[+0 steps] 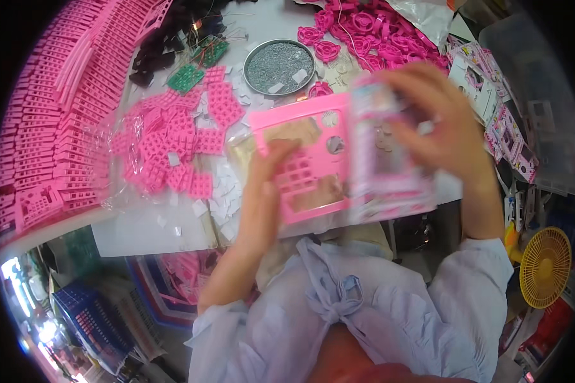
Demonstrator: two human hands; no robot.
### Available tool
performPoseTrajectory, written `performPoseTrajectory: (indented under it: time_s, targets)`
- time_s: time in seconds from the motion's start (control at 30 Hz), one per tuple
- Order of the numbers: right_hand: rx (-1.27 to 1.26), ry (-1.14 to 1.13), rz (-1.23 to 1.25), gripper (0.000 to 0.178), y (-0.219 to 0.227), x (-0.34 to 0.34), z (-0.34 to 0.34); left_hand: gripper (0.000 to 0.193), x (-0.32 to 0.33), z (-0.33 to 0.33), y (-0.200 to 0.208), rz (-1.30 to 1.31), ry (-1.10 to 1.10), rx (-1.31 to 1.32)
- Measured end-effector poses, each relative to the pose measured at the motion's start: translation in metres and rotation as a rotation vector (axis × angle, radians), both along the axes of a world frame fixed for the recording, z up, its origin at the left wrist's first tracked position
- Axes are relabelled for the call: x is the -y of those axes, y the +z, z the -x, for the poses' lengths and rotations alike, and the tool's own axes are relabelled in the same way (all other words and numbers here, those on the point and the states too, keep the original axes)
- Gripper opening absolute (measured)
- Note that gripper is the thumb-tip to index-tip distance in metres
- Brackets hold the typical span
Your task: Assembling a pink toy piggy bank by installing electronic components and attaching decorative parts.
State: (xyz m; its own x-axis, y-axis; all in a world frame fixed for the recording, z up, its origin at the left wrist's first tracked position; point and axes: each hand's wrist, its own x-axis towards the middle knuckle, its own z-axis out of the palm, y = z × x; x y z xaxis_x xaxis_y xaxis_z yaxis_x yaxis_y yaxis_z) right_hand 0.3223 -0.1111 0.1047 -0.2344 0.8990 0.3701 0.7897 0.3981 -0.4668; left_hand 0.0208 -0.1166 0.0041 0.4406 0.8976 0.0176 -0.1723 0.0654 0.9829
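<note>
My left hand point(262, 201) grips the left side of a pink plastic panel point(271, 121), fingers lying over its face. The panel has a large window, a grid of small square holes and round openings. At the panel's right end, my right hand point(444, 121) is closed on a printed pink-and-white card point(396, 207) with a cut-out window. Card and right hand are smeared by motion. The card stands beside or partly over the panel's right edge; I cannot tell whether they touch. Left of the panel lies a pile of pink button pads point(166, 140) on a clear plastic bag.
Stacked pink panels point(64, 127) fill the left side. A round tin of small metal parts point(279, 67) stands behind the panel, near green circuit boards point(185, 78) and pink ring-shaped parts point(380, 32). More printed cards point(511, 137) lie at right, a yellow fan point(545, 267) below them.
</note>
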Motion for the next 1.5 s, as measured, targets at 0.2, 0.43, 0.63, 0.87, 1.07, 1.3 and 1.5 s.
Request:
performPoseTrajectory:
  time_s: [0.2,0.43,0.63,0.87,1.07,1.3,1.5]
  targets:
    - [-0.114,0.237,-0.133,0.073,-0.018,-0.037,0.077,0.034,0.011,0.003,0.014,0.275,0.133,0.167]
    - [-1.526,0.3,0.767,0.056,-0.102,-0.008,0.112,0.038,0.006,0.017,0.008,0.209,0.495,0.128]
    - [-1.197,0.297,0.376,0.045,-0.093,0.005,0.14,0.08,0.005,0.017,0.006,-0.483,0.681,-0.669]
    - [-0.947,0.356,0.418,0.051,-0.08,0.009,0.138,0.093,0.008,0.026,-0.01,-0.485,0.627,-0.66]
    - [-1.146,0.464,0.751,0.074,-0.084,0.003,0.127,0.076,0.005,0.03,0.008,-0.423,0.639,-0.73]
    - [-0.915,0.485,0.947,0.08,-0.057,-0.005,0.111,0.027,-0.028,0.052,0.005,0.045,0.655,0.063]
    - [-1.249,0.31,0.894,0.056,-0.099,0.011,0.109,0.043,-0.039,0.052,0.005,0.014,0.688,0.091]
